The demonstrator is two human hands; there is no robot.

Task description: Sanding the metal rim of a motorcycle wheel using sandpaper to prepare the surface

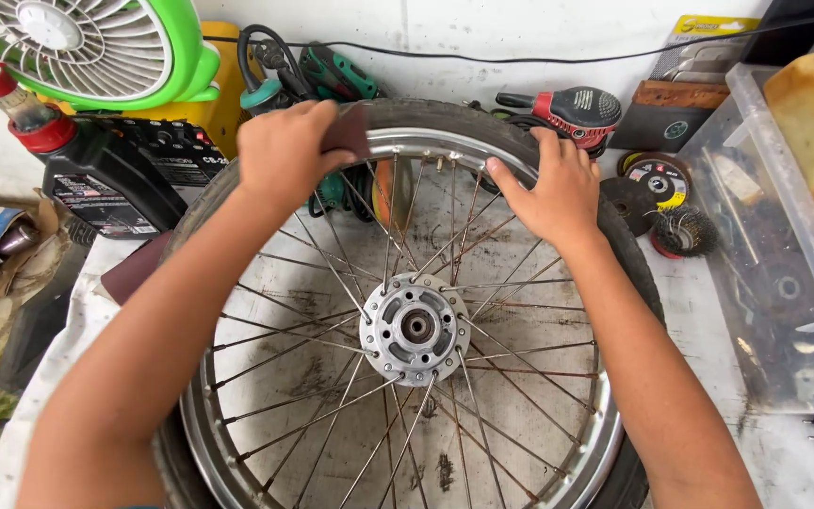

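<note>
Head camera looks straight down my two forearms, which run up from the bottom corners and converge on the far side of a spoked wheel [407, 311] lying flat on the desk [708, 311]. My left hand [284, 151] is curled shut, knuckles up, pinching a folded piece of dark sandpaper [349, 127] against the top of the chrome rim [445, 146]; thumb under, fingers over. My right hand [553, 193] is spread open, palm down, fingers draped over the tyre [454, 118] and the thumb hooked onto the inner edge of the rim, gripping nothing, just pressing on it. Both wrists are bent slightly down, the elbows wide apart.

The wheel fills the middle of the view, its hub [415, 327] nearly centred between my forearms, thin spokes fanning out to the rim (some look rusty).

Further out: a black oil bottle with a red cap [96, 174] sits left of the wheel, below a green fan [77, 47]. Behind the tyre lie a teal power tool [332, 75] and a red-and-black tool [577, 113]. Right of the wheel are abrasive discs [657, 179] and a wire brush wheel [685, 231], just beside a clear plastic bin [774, 264].
</note>
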